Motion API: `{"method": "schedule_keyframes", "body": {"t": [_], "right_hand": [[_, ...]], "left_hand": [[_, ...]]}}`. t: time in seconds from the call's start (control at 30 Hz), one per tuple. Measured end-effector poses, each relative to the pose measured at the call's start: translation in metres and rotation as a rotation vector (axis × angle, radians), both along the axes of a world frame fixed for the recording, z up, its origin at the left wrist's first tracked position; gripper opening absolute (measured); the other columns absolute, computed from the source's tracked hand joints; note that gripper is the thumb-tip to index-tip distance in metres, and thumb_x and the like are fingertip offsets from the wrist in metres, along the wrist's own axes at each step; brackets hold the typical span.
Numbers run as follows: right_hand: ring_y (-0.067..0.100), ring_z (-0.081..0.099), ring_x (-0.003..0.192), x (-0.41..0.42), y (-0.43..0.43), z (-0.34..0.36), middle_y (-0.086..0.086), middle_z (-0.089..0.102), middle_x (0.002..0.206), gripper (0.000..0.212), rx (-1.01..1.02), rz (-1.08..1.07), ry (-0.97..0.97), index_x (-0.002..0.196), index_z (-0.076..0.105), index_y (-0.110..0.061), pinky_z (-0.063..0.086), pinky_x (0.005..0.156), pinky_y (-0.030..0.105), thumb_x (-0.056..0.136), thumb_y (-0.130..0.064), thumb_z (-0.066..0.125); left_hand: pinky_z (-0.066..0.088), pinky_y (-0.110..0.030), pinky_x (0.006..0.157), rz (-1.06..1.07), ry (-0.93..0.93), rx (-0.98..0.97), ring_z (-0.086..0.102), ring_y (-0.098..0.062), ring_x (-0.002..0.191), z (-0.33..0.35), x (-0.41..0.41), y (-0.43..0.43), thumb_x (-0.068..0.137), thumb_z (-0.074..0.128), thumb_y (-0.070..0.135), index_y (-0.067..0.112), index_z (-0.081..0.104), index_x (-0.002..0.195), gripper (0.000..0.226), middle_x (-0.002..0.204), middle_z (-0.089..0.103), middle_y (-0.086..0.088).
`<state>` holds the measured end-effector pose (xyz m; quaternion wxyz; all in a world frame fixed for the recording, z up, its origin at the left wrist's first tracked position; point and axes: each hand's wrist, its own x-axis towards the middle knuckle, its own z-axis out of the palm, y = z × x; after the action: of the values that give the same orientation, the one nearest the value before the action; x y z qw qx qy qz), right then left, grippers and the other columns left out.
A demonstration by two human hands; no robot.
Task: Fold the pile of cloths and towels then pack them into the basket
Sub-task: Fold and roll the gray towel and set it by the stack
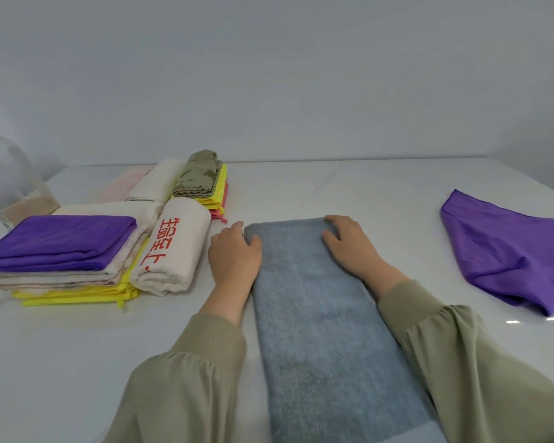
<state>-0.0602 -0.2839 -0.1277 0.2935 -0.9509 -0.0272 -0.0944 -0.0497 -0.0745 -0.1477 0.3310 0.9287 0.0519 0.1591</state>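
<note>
towel: grey, already folded into a long strip, flat on the table right in front of me. its long axis runs near to far; the near end goes out of view at the bottom, the far end lies under my hands.

left hand: at the far-left corner, thumb on top, fingers curled round the edge. it pinches the corner.
right hand: at the far-right corner, palm down, fingertips bent over the far edge. reads as a grip, less clearly than the left.

both hands sit level at the far end, neither nearer. judgement: next fold is far end pulled toward me, across the long axis, so the whole strip lies between hands and body. corners should travel together or the edges will skew.

one purple cloth lies loose and unfolded, well apart to the right, nearer the right hand.

left side: folded stacks and a rolled white towel with red print, near the left hand but not touching it. clear bottle at far left.

table white, glossy, so the cloth may slide. plain pale wall behind. i cannot make out a basket.
</note>
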Motion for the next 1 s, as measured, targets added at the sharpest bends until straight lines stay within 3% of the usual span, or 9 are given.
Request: {"method": "schedule_keyframes", "body": {"t": [0.33, 0.4, 0.47, 0.53, 0.67, 0.73, 0.8, 0.87, 1.0], "right_hand": [[0.023, 0.043, 0.122, 0.046, -0.014, 0.008, 0.003, 0.049, 0.132, 0.062, -0.059, 0.019, 0.247, 0.140, 0.042, -0.020, 0.037, 0.105, 0.040, 0.084, -0.034, 0.065], [0.020, 0.051, 0.106, 0.053, -0.015, 0.015, 0.001, 0.054, 0.116, 0.051, -0.072, 0.004, 0.329, 0.125, 0.052, -0.018, 0.043, 0.092, 0.034, 0.081, -0.036, 0.069], [0.016, 0.049, 0.078, 0.058, -0.016, 0.019, 0.000, 0.050, 0.086, 0.030, -0.061, -0.022, 0.374, 0.089, 0.054, -0.014, 0.039, 0.068, 0.027, 0.078, -0.034, 0.073], [0.015, 0.034, 0.061, 0.060, -0.016, 0.022, 0.002, 0.035, 0.068, 0.042, -0.019, -0.030, 0.404, 0.067, 0.038, -0.013, 0.024, 0.056, 0.026, 0.075, -0.030, 0.076], [0.015, 0.023, 0.055, 0.058, -0.018, 0.027, 0.000, 0.023, 0.059, 0.056, 0.077, -0.030, 0.431, 0.056, 0.024, -0.018, 0.016, 0.053, 0.029, 0.075, -0.018, 0.077], [0.016, 0.025, 0.053, 0.058, -0.022, 0.031, 0.000, 0.026, 0.057, 0.055, 0.113, -0.066, 0.451, 0.054, 0.027, -0.017, 0.020, 0.053, 0.028, 0.073, -0.016, 0.079], [0.017, 0.031, 0.051, 0.057, -0.026, 0.036, 0.002, 0.034, 0.057, 0.043, 0.123, -0.107, 0.492, 0.058, 0.039, -0.014, 0.028, 0.051, 0.025, 0.073, -0.016, 0.080], [0.017, 0.031, 0.048, 0.055, -0.028, 0.040, 0.003, 0.035, 0.055, 0.035, 0.185, -0.125, 0.536, 0.063, 0.044, -0.013, 0.029, 0.047, 0.025, 0.076, -0.012, 0.077], [0.013, 0.030, 0.036, 0.048, -0.034, 0.046, 0.005, 0.041, 0.046, 0.026, 0.488, -0.115, 0.533, 0.067, 0.048, -0.011, 0.028, 0.039, 0.020, 0.087, -0.005, 0.063]], "left_hand": [[0.041, -0.040, 0.097, 0.002, 0.040, -0.115, 0.052, -0.022, 0.109, 0.005, 0.033, 0.005, 0.086, 0.060, 0.036, 0.022, 0.053, 0.132, 0.048, 0.086, 0.057, 0.008], [0.040, -0.039, 0.099, -0.024, 0.069, -0.118, 0.051, -0.020, 0.110, 0.007, 0.033, 0.005, 0.084, 0.063, 0.035, 0.024, 0.053, 0.133, 0.051, 0.089, 0.055, 0.010], [0.040, -0.038, 0.100, -0.059, 0.095, -0.123, 0.053, -0.020, 0.109, 0.009, 0.033, 0.006, 0.082, 0.066, 0.030, 0.027, 0.052, 0.133, 0.054, 0.091, 0.053, 0.011], [0.043, -0.039, 0.098, -0.091, 0.107, -0.202, 0.058, -0.019, 0.104, 0.009, 0.035, 0.008, 0.079, 0.069, 0.023, 0.027, 0.051, 0.134, 0.058, 0.093, 0.056, 0.009], [0.047, -0.034, 0.095, -0.152, 0.149, -0.407, 0.062, -0.019, 0.097, 0.011, 0.038, 0.013, 0.077, 0.074, 0.009, 0.016, 0.054, 0.134, 0.061, 0.100, 0.063, -0.001], [0.047, -0.028, 0.084, -0.210, 0.201, -0.372, 0.061, -0.015, 0.087, 0.014, 0.038, 0.016, 0.076, 0.075, 0.006, 0.008, 0.067, 0.116, 0.041, 0.096, 0.068, -0.004], [0.040, -0.027, 0.065, -0.241, 0.235, -0.316, 0.054, -0.013, 0.068, 0.019, 0.036, 0.018, 0.077, 0.076, 0.012, 0.004, 0.074, 0.086, 0.012, 0.074, 0.067, -0.005], [0.033, -0.025, 0.055, -0.224, 0.237, -0.282, 0.047, -0.012, 0.056, 0.026, 0.035, 0.019, 0.078, 0.075, 0.018, 0.007, 0.070, 0.066, 0.018, 0.057, 0.058, 0.001], [0.025, -0.016, 0.035, -0.184, 0.297, -0.539, 0.031, -0.007, 0.032, 0.046, 0.030, 0.016, 0.085, 0.066, 0.008, 0.012, 0.065, 0.070, 0.016, 0.035, 0.041, 0.008]]}}
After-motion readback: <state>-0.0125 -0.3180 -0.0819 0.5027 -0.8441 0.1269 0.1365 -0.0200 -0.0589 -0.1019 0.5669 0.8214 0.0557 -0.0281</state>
